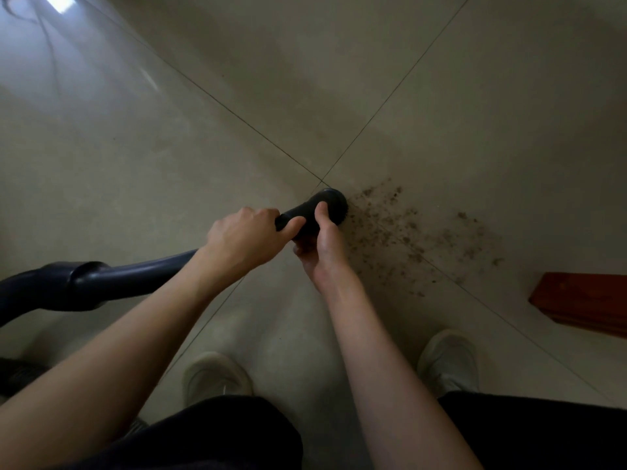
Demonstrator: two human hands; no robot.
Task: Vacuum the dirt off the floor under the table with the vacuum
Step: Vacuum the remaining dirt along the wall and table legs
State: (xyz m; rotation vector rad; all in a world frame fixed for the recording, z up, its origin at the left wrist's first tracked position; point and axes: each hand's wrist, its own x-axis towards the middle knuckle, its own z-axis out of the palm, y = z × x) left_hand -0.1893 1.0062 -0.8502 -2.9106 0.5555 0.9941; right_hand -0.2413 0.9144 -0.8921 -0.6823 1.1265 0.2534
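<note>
1. Dark trouser legs [237,432] at 6 o'clock, lowest in frame; two pale shoes [217,374] just above, toes pointing up-frame, set apart on the tiled floor [135,171].
2. Both bare forearms reaching from 6–7 o'clock toward frame centre.
3. Left hand [244,237] at centre, slightly toward 9 o'clock: fingers curled over the top of the vacuum tube [135,276], thumb extended along it toward the nozzle; clamped on the tube.
4. Tube dark, glossy, curved; running from the left hand back to 8–9 o'clock, widening into a collar and a thicker bend at the left edge. Ribbed dark part at 8 o'clock, only partly visible; identity unclear.
5. Right hand [322,245] just past centre toward 3 o'clock: palm turned left, thumb upright against the side of the nozzle [327,205], fingers wrapped beneath; gripping the nozzle.
6. Nozzle round, black, short bristles on its right rim, touching or just over the floor beside the tile-joint crossing; contact not resolvable.
7. Dirt [407,228]: dark crumbs scattered from the nozzle rim outward toward 3–4 o'clock.
8. Reddish wooden piece [583,300] at 4 o'clock, cut by the right edge.
9. Bright light reflection [59,1] at 11 o'clock, farthest point.
</note>
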